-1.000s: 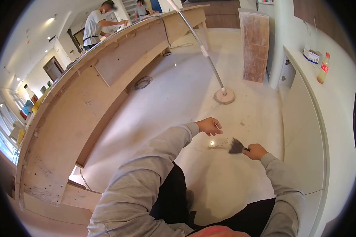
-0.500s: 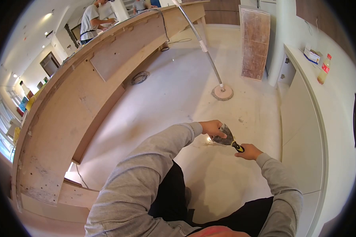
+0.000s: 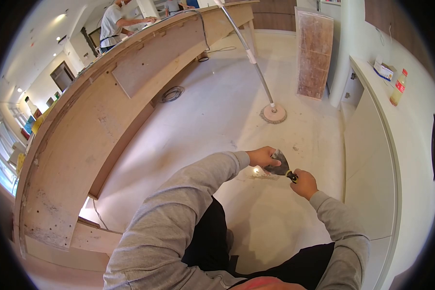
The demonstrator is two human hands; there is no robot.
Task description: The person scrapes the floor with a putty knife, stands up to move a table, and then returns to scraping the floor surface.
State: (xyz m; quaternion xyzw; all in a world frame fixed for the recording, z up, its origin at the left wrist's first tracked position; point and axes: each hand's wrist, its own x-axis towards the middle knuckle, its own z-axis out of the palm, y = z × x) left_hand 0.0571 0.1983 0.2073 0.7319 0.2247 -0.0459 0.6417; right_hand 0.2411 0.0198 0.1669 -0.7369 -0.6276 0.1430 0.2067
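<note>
A putty knife with a broad, smeared grey blade and a black-and-yellow handle is held above the pale floor. My right hand is closed round its handle. At the blade end, my left hand is closed with its thumb against the blade; its other fingers are partly hidden. Just below the blade, a patch of debris with a bright spot lies on the floor.
A mop stands on the floor ahead. To the left runs a long curved wooden counter, with coiled cable at its foot. White cabinets line the right, a bottle on top. A person stands behind the counter.
My right hand has shifted slightly up and its grip has turned, covering more of the handle. The blade has tilted and moved a little right with my left hand.
</note>
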